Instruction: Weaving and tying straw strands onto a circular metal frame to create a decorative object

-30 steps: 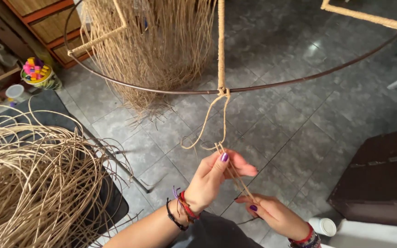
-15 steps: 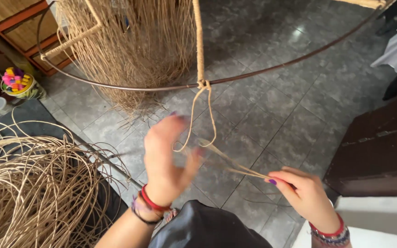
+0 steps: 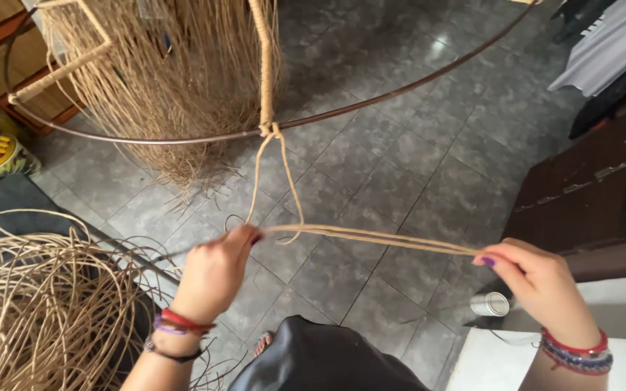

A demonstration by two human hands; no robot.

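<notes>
Head view: left hand (image 3: pixel 215 269) and right hand (image 3: pixel 537 282) each pinch the cane strand (image 3: pixel 371 237), knotted below the metal hoop (image 3: pixel 371 101); wrapping looks barely begun.

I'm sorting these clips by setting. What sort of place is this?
Probably a home craft workshop for cane or fibre weaving. A large coil of tan strands lies on the tiled floor, a metal hoop frame hangs with fibres tied on, and both hands pull a strand taut.

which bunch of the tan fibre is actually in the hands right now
The thin strands stretched between left hand and right hand; the coiled heap and hanging bundle are untouched.
</notes>
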